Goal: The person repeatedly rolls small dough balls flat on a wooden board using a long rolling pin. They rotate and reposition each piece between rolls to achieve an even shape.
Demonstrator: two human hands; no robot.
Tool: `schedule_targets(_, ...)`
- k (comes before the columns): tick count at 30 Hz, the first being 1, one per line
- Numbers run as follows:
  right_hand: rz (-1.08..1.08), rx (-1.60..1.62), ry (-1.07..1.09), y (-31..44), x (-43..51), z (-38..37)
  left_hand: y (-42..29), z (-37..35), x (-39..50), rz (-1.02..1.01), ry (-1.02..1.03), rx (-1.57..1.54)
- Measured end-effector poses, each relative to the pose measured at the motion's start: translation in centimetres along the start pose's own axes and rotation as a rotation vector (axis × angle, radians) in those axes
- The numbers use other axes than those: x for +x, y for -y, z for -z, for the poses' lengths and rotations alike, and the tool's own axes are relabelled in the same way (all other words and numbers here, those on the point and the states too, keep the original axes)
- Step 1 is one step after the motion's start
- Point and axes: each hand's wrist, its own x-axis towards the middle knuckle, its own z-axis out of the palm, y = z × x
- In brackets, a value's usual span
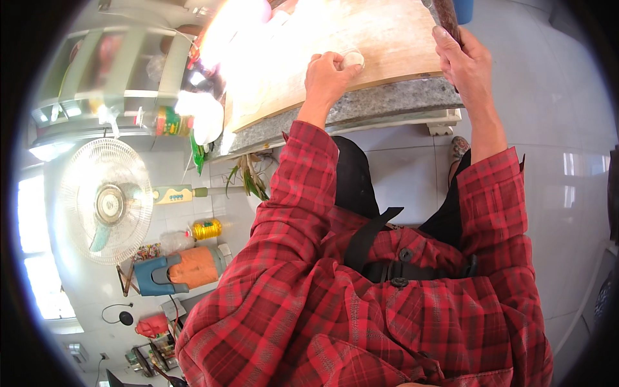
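Observation:
My left hand point(326, 77) has its thumb and fingers around a small round pale piece point(353, 60) that looks like dough. The piece is at the surface of a wooden board point(387, 34), near its front edge. To the right, beyond the board's corner, my right hand point(464, 60) grips a dark brown tool handle point(446, 19). A grey part shows beside that handle at the top of the picture, cut off by the frame, so I cannot tell what tool it is. Strong glare washes out the board's left part.
The board lies on a grey stone tabletop point(401, 96). Left of it are a white bag point(208, 116), an oil bottle point(169, 121) and a standing fan point(110, 204). Lower left stand a yellow oil bottle point(207, 229) and a blue and orange chair point(179, 272).

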Motion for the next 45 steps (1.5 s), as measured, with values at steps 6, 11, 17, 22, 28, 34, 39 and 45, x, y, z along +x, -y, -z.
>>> schedule_targets(6,0.027,-0.042,0.013,-0.4,0.0,0.4,-1.3,0.4,1.3,0.174,0.097,-0.156)
schedule_targets(11,0.013,-0.07,0.016,-0.1,-0.2,0.4,-0.4,-1.0,0.4,-0.257,-0.153,-0.098)
schedule_targets(17,0.024,-0.106,0.005,0.0,-0.3,0.5,-0.1,-1.1,-1.2,-0.426,-0.12,-0.246)
schedule_targets(22,0.042,-0.167,0.008,-0.3,-0.3,0.6,-1.6,-1.8,-0.4,-0.305,-0.19,-0.366)
schedule_targets(28,0.085,-0.225,0.047,-0.4,-0.4,0.7,-3.4,-5.3,3.0,-0.373,0.132,0.266)
schedule_targets(34,0.229,-0.447,0.033,-0.4,-0.4,1.3,-2.9,-5.2,3.0,-0.656,0.158,0.192)
schedule_targets(39,0.475,-0.78,-0.091,-1.1,0.9,1.9,-2.6,-4.6,3.3,-0.872,0.185,0.172)
schedule_targets(45,0.417,-0.961,-0.059,-0.6,0.7,2.1,-2.1,-3.5,3.6,-1.091,0.141,0.22)
